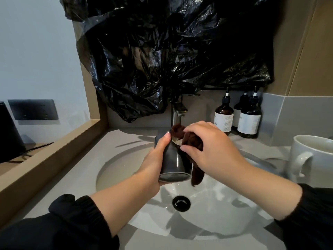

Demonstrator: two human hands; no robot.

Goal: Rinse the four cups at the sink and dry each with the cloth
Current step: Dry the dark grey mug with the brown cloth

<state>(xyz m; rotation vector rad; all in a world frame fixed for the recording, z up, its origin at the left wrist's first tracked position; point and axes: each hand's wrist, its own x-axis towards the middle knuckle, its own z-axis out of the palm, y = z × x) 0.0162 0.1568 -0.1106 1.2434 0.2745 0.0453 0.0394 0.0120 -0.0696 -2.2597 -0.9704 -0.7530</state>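
over the white sink (117,170), below the faucet (177,112), your left hand (155,159) holds a dark grey cup (173,163) tipped on its side, its flat end facing you and its other end pointing toward the faucet. your fingers are wrapped round the cup's wall and clamped on it, with the thumb laid along the near side and its tip close to the far rim. your right hand (212,147) grips a dark brown cloth (197,175), fingers curled and bunching it against the cup's far end; you cannot tell how far the cloth goes inside. a loose tail of the cloth hangs down just beside the cup on its right, above the basin. the black drain (181,203) sits lower in the bowl, nearer to you than the cup. a white mug (315,157) stands upright on the grey counter (75,179) at the right edge, handle toward the sink, well apart from your hands. three brown pump bottles (249,121) stand together at the back right. a crumpled black plastic bag (162,51) hangs over the wall behind the faucet.
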